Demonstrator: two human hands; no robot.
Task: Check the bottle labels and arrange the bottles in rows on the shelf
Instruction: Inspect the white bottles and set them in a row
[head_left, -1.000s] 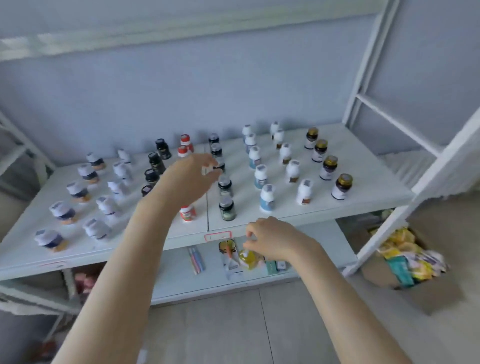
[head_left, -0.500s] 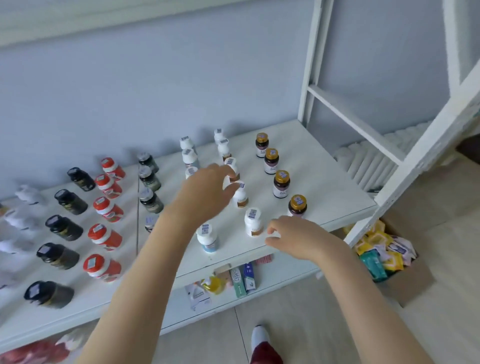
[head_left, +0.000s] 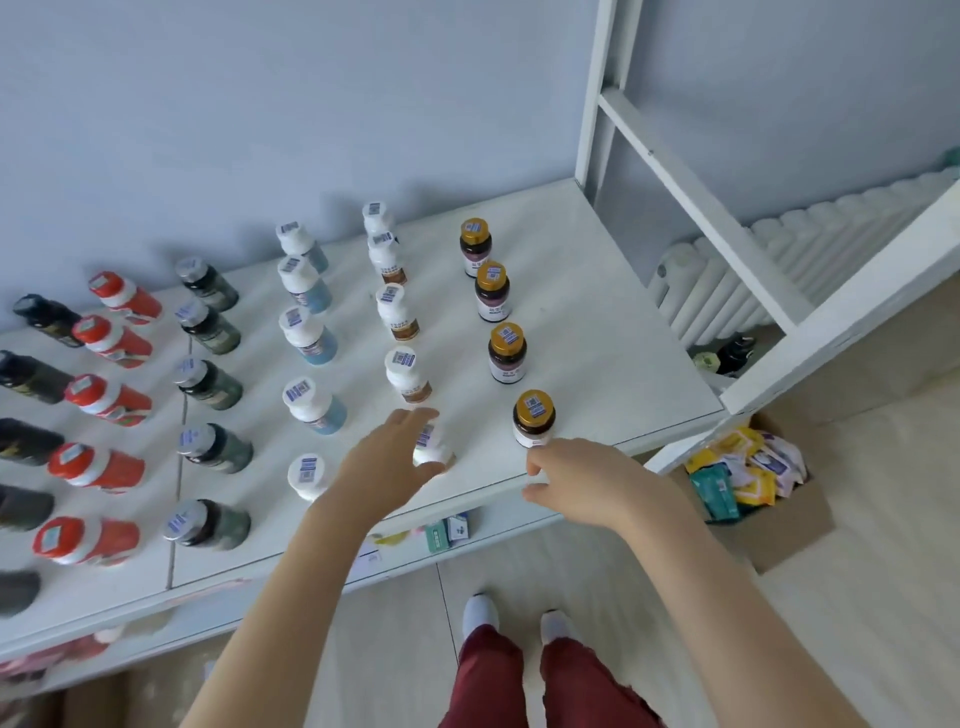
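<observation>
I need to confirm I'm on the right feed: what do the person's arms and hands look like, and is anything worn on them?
Both arms are bare as far as the frame shows, with no sleeve on the left forearm or right forearm. The left hand and right hand wear no gloves, and no watch, ring or band is visible. Below are dark red trousers and white footwear.

Four gold-capped (head_left: 506, 353), ten white-capped (head_left: 311, 405), five green (head_left: 213, 384), five red (head_left: 109, 400), five black bottles (head_left: 31, 376).
</observation>
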